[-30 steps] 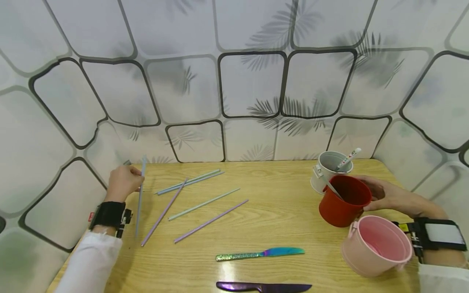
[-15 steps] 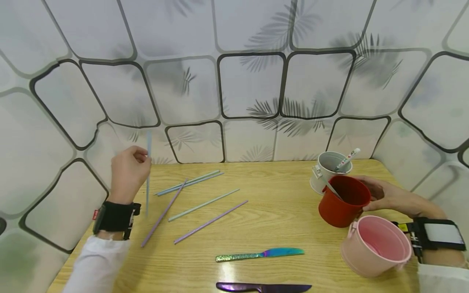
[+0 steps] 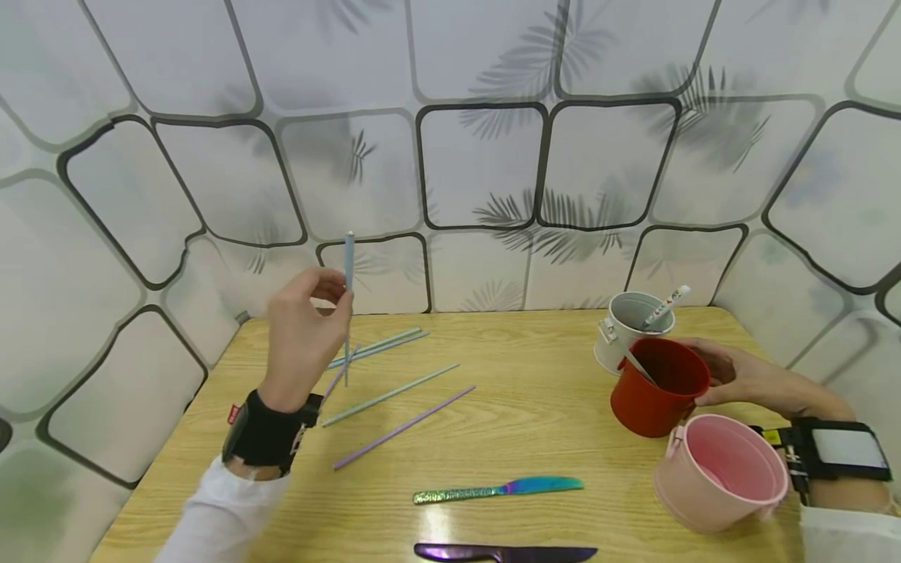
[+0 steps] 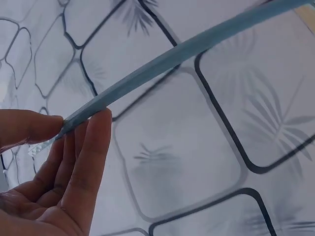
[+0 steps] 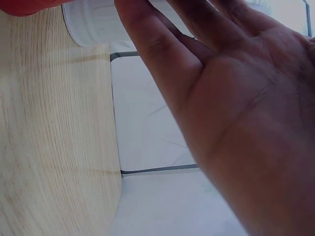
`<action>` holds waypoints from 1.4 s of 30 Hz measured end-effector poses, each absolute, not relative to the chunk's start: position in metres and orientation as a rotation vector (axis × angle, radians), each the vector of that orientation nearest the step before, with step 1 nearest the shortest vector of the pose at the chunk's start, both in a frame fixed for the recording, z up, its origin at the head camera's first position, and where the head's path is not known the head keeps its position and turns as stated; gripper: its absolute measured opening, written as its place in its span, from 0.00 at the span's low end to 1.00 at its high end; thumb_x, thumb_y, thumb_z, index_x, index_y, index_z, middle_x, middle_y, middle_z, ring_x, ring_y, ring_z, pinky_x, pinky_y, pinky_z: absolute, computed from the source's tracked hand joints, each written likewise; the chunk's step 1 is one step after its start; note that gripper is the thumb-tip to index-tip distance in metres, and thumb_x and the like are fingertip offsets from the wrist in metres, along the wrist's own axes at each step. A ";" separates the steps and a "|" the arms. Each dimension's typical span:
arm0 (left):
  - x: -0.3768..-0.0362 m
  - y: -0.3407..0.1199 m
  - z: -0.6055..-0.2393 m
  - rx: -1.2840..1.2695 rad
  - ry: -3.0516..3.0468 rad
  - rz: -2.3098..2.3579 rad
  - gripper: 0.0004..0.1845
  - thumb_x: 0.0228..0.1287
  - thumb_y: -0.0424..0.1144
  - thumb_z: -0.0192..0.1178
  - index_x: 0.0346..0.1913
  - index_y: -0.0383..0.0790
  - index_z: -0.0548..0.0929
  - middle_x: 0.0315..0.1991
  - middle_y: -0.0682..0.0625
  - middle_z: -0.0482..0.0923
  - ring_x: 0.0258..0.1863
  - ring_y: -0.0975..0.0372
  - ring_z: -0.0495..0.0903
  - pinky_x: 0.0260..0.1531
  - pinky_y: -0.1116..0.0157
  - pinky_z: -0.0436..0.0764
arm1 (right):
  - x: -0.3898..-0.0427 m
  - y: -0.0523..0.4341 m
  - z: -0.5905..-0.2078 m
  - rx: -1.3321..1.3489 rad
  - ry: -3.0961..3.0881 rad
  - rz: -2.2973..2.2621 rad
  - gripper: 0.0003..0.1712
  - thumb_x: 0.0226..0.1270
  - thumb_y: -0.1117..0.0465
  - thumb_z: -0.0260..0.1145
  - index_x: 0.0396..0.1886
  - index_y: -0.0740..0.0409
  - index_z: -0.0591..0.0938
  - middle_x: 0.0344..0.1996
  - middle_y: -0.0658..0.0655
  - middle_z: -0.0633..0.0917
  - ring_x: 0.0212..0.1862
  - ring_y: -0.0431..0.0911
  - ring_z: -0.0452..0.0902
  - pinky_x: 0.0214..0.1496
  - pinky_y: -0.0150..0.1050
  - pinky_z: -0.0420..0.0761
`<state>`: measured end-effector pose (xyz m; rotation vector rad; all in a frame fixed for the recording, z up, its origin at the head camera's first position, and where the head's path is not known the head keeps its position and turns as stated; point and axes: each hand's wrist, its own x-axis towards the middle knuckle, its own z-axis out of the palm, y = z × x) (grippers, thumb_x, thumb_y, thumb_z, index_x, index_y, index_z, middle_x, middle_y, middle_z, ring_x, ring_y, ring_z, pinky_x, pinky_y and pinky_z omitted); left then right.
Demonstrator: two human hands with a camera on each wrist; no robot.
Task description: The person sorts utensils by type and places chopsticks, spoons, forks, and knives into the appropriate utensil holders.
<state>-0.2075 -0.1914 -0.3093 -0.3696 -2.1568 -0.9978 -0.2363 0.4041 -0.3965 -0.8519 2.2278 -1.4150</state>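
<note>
Straw (image 3: 348, 270), pale blue, pinched upright between thumb and fingertips of left hand (image 3: 304, 332), lifted clear above wooden table (image 3: 535, 422) and the other straws (image 3: 394, 391). Looks feather-light, thin, bendable, smooth enough to slip; best gripped gently near the middle. Right hand (image 3: 735, 377) rests against red cup (image 3: 658, 387), fingers straight, not curled round it.

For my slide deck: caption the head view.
Left hand pinches a blue straw upright; right hand steadies the red bucket.
</note>
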 end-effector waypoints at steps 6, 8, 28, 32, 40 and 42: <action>-0.200 -0.157 -0.303 -0.556 -2.080 -1.075 0.09 0.66 0.24 0.66 0.48 0.32 0.83 0.40 0.42 0.83 0.39 0.59 0.83 0.38 0.73 0.84 | -0.236 0.404 -0.396 -0.863 2.214 -1.421 0.39 0.69 0.79 0.63 0.76 0.71 0.60 0.69 0.50 0.77 0.66 0.35 0.74 0.59 0.35 0.82; -0.198 -0.146 -0.303 -0.618 -2.050 -1.096 0.09 0.67 0.25 0.67 0.48 0.32 0.82 0.40 0.42 0.82 0.40 0.59 0.83 0.39 0.71 0.85 | -0.236 0.404 -0.395 -0.851 2.218 -1.420 0.39 0.69 0.78 0.63 0.76 0.71 0.60 0.69 0.49 0.77 0.66 0.35 0.74 0.59 0.34 0.82; -0.179 -0.050 -0.311 -1.167 -1.775 -1.301 0.10 0.66 0.21 0.61 0.44 0.34 0.77 0.39 0.43 0.79 0.41 0.55 0.84 0.45 0.68 0.87 | -0.235 0.402 -0.394 -0.857 2.231 -1.409 0.38 0.69 0.78 0.63 0.76 0.72 0.60 0.69 0.56 0.77 0.66 0.35 0.74 0.59 0.35 0.82; -0.176 -0.034 -0.311 -1.263 -1.706 -1.346 0.12 0.65 0.19 0.61 0.47 0.33 0.76 0.41 0.41 0.78 0.43 0.55 0.83 0.49 0.66 0.86 | -0.235 0.402 -0.393 -0.859 2.235 -1.405 0.39 0.68 0.78 0.64 0.76 0.72 0.60 0.68 0.55 0.77 0.65 0.36 0.75 0.58 0.36 0.83; -0.172 -0.003 -0.302 -1.341 -1.616 -1.412 0.14 0.60 0.17 0.63 0.46 0.30 0.76 0.40 0.40 0.78 0.42 0.55 0.85 0.48 0.68 0.86 | -0.235 0.402 -0.393 -0.842 2.245 -1.396 0.39 0.69 0.77 0.64 0.77 0.69 0.60 0.69 0.51 0.77 0.64 0.38 0.76 0.57 0.37 0.84; -0.173 0.004 -0.302 -1.351 -1.608 -1.428 0.14 0.61 0.17 0.63 0.46 0.31 0.75 0.40 0.40 0.79 0.43 0.55 0.85 0.48 0.69 0.86 | -0.234 0.401 -0.393 -0.841 2.233 -1.399 0.39 0.69 0.77 0.64 0.77 0.69 0.60 0.69 0.53 0.77 0.64 0.40 0.76 0.57 0.38 0.84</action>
